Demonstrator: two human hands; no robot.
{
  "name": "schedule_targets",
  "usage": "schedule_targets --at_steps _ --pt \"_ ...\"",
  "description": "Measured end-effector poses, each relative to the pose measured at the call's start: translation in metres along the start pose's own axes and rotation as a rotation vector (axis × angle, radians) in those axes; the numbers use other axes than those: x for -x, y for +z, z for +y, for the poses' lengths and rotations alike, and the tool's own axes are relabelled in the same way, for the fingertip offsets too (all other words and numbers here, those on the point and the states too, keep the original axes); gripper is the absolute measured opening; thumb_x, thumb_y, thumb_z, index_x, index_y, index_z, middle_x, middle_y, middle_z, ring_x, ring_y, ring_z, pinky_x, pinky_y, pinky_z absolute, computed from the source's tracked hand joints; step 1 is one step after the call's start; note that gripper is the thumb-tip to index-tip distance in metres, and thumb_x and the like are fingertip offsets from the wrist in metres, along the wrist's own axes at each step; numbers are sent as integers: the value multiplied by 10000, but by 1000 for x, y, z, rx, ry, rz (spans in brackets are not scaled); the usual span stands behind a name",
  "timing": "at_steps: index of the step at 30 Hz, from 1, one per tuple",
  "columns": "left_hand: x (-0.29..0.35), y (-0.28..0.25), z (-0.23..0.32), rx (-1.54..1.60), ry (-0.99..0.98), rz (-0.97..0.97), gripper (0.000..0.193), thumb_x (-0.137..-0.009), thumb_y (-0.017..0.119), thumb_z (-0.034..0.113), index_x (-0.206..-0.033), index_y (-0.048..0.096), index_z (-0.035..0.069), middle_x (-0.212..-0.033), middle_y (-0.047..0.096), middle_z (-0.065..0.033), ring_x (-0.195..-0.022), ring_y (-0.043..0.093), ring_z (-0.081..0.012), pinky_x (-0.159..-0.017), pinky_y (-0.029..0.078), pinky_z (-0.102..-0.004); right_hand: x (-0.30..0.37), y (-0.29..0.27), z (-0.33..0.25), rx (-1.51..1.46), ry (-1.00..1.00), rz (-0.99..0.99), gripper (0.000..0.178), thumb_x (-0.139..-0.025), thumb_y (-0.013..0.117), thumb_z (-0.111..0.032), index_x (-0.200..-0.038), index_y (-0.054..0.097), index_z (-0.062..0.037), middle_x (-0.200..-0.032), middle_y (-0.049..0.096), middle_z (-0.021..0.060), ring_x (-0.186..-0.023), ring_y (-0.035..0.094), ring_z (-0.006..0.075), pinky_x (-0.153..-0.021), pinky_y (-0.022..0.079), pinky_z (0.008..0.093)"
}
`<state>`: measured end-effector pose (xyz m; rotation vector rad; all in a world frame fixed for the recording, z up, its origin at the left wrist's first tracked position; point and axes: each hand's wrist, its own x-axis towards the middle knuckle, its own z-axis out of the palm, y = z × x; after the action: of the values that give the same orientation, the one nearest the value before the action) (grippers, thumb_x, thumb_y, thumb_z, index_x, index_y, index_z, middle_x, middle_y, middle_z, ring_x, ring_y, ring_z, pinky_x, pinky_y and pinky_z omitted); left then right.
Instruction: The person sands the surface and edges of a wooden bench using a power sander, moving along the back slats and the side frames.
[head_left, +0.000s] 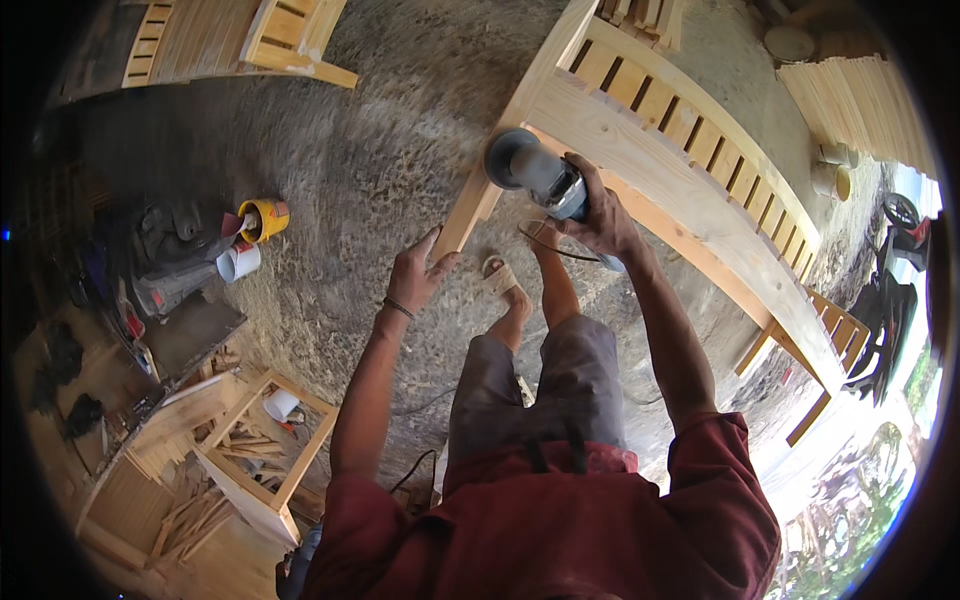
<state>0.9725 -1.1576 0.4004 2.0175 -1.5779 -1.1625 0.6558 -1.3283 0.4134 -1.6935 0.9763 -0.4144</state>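
Observation:
My right hand (603, 218) is wrapped around the body of an angle grinder (566, 192). Its round grey disc (510, 158) lies against the pale wooden leg (468, 212) of a slatted piece of furniture, and the disc's edge looks blurred. At the near end of that leg, my left hand (416, 277) grips the wood, fingers on its side. A long wide board (690, 190) joins the leg and runs away to the right. From the grinder a dark cord (560, 252) loops down past my feet.
Slatted wood (700, 125) stretches beyond the board. On the left stand a yellow bucket (268, 220) and a white container (238, 262). A wooden frame (305, 455) with offcuts lies at lower left. Another wooden piece (300, 45) stands at upper left, a motorcycle (885, 310) at far right.

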Motion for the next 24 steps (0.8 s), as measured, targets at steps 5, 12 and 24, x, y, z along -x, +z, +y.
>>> schedule_targets --at_steps 5,12,24 --pt "-18 -3 24 33 -116 -43 587 -934 708 396 -1344 589 -7 -1071 716 -250 -958 732 -355 -787 596 -408 -12 -9 -7 25 -79 -1 947 -743 865 -338 -1492 336 -103 -1329 604 228 -1218 593 443 -1044 491 461" --pt "-33 4 28 -16 -42 12 563 -950 690 412 -1314 600 -8 -1051 719 -228 -945 732 -335 -761 585 -416 34 -13 -73 -99 304 54 928 -737 860 -275 -1479 330 -103 -1251 616 293 -1146 633 462 -956 515 494" --pt "-91 35 49 -21 -35 57 556 -1013 588 382 -1362 496 -40 -1118 648 -299 -1019 653 -460 -813 549 -486 49 -45 -83 -51 482 469 878 -868 739 -307 -1530 206 -87 -1225 611 350 -1149 616 511 -950 507 503"
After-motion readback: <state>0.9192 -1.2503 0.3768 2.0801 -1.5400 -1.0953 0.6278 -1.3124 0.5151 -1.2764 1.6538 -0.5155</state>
